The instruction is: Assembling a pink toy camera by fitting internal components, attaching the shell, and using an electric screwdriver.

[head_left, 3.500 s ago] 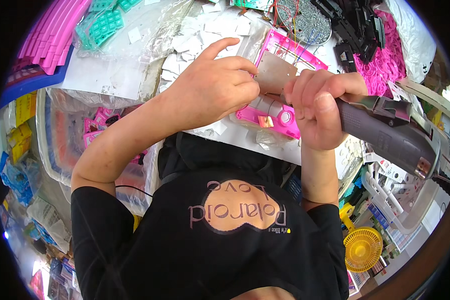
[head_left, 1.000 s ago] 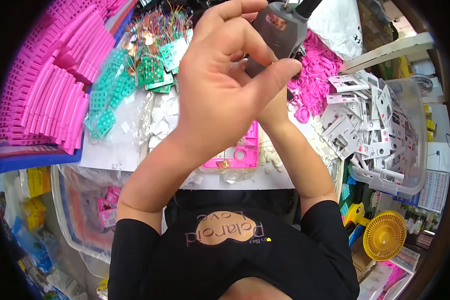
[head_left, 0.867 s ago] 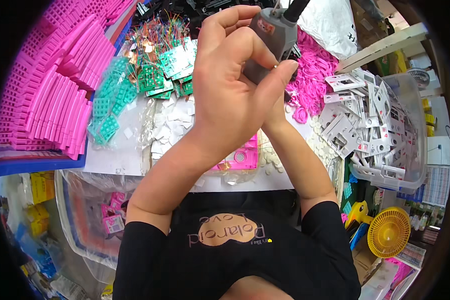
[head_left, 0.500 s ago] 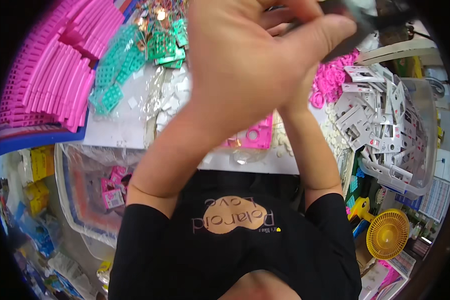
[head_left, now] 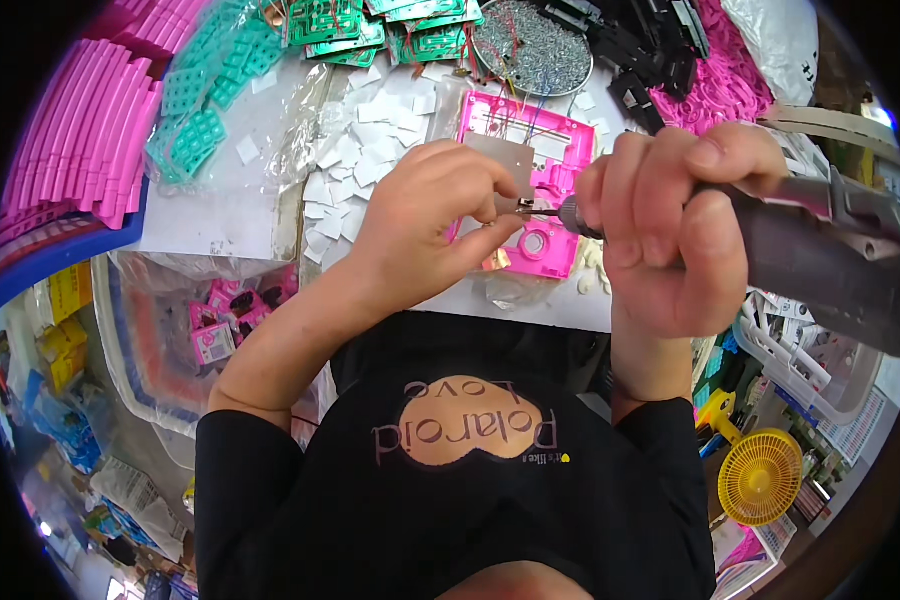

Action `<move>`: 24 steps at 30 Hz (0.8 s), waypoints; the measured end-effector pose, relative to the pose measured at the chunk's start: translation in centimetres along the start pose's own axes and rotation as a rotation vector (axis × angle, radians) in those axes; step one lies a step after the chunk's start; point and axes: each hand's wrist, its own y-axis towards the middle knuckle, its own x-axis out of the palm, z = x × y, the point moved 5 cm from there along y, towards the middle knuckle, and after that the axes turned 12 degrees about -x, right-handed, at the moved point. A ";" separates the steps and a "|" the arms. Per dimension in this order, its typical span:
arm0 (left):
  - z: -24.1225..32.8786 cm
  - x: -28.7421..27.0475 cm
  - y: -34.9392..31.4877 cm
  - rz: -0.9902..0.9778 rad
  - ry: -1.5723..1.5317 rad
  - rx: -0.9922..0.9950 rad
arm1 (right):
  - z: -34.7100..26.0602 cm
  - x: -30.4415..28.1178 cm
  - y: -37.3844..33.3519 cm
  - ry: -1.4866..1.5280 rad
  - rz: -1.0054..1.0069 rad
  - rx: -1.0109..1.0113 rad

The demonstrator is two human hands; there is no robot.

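My right hand (head_left: 675,225) is wrapped round the dark body of an electric screwdriver (head_left: 820,255), which points left. Its thin bit (head_left: 545,211) reaches to the fingertips of my left hand (head_left: 425,215). There the thumb and index finger are pinched together at the bit's tip; whatever they hold is too small to name. Beneath both hands lies a pink plastic housing (head_left: 575,150) with a round ring near its front edge and thin wires at its far end. A grey flat plate (head_left: 500,160) covers part of it, half hidden by my left hand.
A round dish of small screws (head_left: 535,50) stands beyond the housing, beside green circuit boards (head_left: 430,40). White squares (head_left: 360,140) lie scattered to the left. Stacked pink housings (head_left: 80,130) fill the far left. Black parts (head_left: 660,60) and pink pieces (head_left: 730,70) lie at the far right.
My hands were raised close to the camera, hiding the far table. They have come down over the pink housing, and the screwdriver's bit now meets my left fingertips.
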 end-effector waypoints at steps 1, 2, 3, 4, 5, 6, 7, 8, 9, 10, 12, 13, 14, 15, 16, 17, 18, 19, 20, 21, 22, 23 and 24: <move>-0.1 0.2 0.0 0.002 -0.017 0.030 | 0.0 0.0 -0.1 -0.013 -0.010 -0.002; -0.1 0.4 0.0 0.004 -0.035 0.061 | 0.1 -0.1 -0.2 -0.023 -0.019 -0.002; -0.1 0.5 0.0 0.007 -0.052 0.093 | 0.1 0.0 -0.2 -0.032 -0.022 0.004; -0.1 0.5 0.0 0.024 -0.041 0.118 | 0.2 0.1 -0.3 -0.035 -0.022 0.008; -0.1 0.5 0.0 0.040 -0.031 0.142 | 0.3 0.2 -0.3 -0.038 -0.023 0.012; -0.1 0.5 -0.1 0.057 -0.019 0.167 | 0.4 0.3 -0.3 -0.033 -0.023 0.012; -0.1 0.5 -0.1 0.066 -0.011 0.179 | 0.5 0.4 -0.2 -0.037 -0.026 0.015; -0.2 0.5 -0.2 0.075 -0.004 0.191 | 0.6 0.5 -0.2 -0.041 -0.028 0.018; -0.3 0.5 -0.2 0.084 0.005 0.204 | 0.6 0.5 -0.2 -0.053 -0.034 0.021; -0.3 0.5 -0.3 0.085 0.010 0.205 | 0.6 0.6 -0.2 -0.061 -0.036 0.024; -0.5 0.6 -0.4 0.086 0.020 0.208 | 0.8 0.7 -0.2 -0.076 -0.036 0.029; -0.4 0.6 -0.4 0.087 0.049 0.219 | 0.8 0.7 -0.2 -0.077 -0.038 0.034; -0.3 0.6 -0.4 0.088 0.078 0.229 | 0.9 0.8 -0.2 -0.079 -0.039 0.040; -0.2 0.6 -0.4 0.088 0.107 0.241 | 0.9 0.9 -0.3 -0.077 -0.043 0.048; -0.2 0.6 -0.4 0.051 0.102 0.209 | 1.0 0.8 -0.3 -0.075 -0.044 0.052; -0.2 0.6 -0.5 0.014 0.096 0.178 | 1.1 0.8 -0.4 -0.073 -0.047 0.056; -0.1 0.4 -0.6 -0.022 0.089 0.148 | 1.2 0.6 -0.5 -0.072 -0.049 0.056; -0.3 -0.2 -0.4 -0.007 0.174 0.122 | 1.4 0.2 -0.9 -0.097 -0.040 0.054; -0.7 -1.3 -0.1 0.008 0.257 0.097 | 1.7 -0.2 -1.2 -0.123 -0.031 0.051; -1.2 -2.4 -0.2 0.029 0.354 0.066 | 2.2 -0.5 -1.6 -0.155 -0.020 0.041; -2.0 -3.0 -0.5 -0.017 0.390 0.043 | 2.5 -0.4 -1.8 -0.166 0.001 0.043; -2.8 -3.4 -0.8 -0.063 0.425 0.021 | 2.8 -0.4 -2.0 -0.178 0.018 0.048; -3.4 -3.6 -1.2 -0.110 0.458 0.000 | 3.1 -0.3 -2.2 -0.187 0.035 0.055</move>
